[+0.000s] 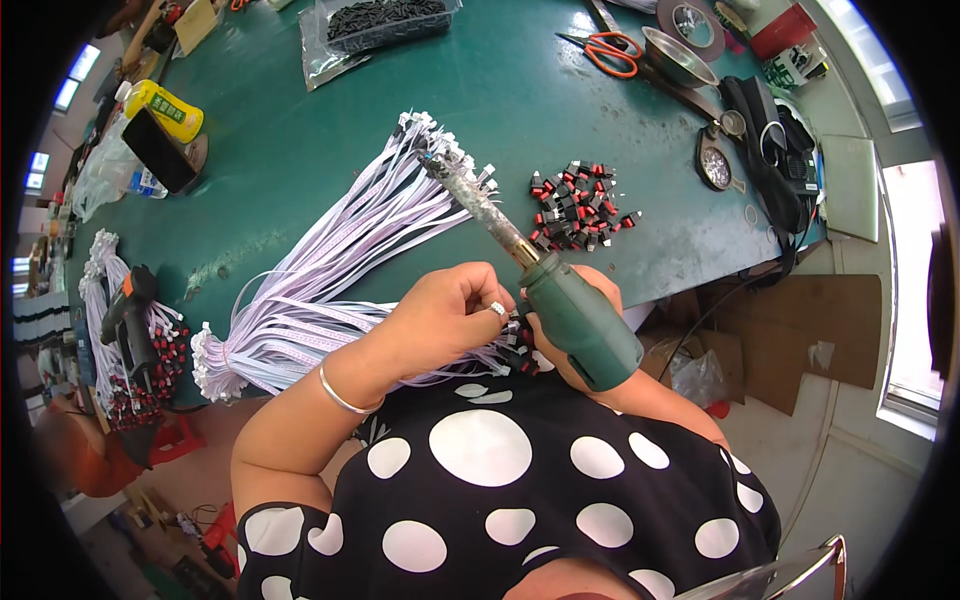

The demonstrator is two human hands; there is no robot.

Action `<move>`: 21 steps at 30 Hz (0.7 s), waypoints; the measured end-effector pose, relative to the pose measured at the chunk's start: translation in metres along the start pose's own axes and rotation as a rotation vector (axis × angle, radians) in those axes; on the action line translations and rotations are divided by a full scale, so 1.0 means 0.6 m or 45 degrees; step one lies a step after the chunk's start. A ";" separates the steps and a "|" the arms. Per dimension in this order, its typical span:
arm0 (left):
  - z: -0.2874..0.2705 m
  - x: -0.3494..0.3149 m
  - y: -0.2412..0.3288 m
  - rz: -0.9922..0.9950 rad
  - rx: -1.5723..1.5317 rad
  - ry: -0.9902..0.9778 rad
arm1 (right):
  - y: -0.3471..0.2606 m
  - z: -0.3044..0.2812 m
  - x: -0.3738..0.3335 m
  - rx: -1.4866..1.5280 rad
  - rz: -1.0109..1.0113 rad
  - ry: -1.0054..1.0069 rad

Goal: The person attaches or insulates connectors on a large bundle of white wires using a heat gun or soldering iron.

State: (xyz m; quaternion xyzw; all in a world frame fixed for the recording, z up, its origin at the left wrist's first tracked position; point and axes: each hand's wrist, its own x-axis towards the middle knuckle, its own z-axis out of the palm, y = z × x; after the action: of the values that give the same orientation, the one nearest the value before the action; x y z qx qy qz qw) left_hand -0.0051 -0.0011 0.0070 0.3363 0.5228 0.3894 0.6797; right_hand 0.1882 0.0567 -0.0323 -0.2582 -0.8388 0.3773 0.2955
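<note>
A dark green heat gun (585,330) with a long, stained metal nozzle (480,205) stands across the middle of the view, pointing up and left. Behind its body my right hand (602,285) is mostly hidden. Its fingers look curled, but what they hold does not show. My left hand (455,305), with a ring and a bangle, is closed in a pinch beside the gun; the thing pinched is too small to make out. Below it lie black-and-red connectors (522,352) on cable ends. A large bundle of flat white cables (330,240) spreads left of my hands.
Loose black-and-red connectors (580,210) are heaped on the green table (500,90). Around them are a tub of black parts (385,22), orange-handled scissors (612,55), a metal bowl (680,58), a phone (160,150), a yellow bottle (165,108) and another heat gun (130,320).
</note>
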 end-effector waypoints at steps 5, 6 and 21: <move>0.006 0.000 0.005 -0.028 0.083 0.024 | 0.001 0.009 0.001 0.143 -0.119 0.163; 0.005 0.001 0.004 -0.042 0.104 0.034 | 0.001 0.009 0.000 0.145 -0.119 0.162; -0.003 0.011 -0.008 0.118 -0.030 0.171 | 0.016 -0.081 -0.104 0.918 0.440 0.158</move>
State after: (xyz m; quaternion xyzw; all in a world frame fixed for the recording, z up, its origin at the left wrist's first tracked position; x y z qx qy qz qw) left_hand -0.0052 0.0026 -0.0003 0.3253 0.5465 0.4482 0.6282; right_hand 0.2671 0.0446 -0.0324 -0.2976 -0.5775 0.6752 0.3493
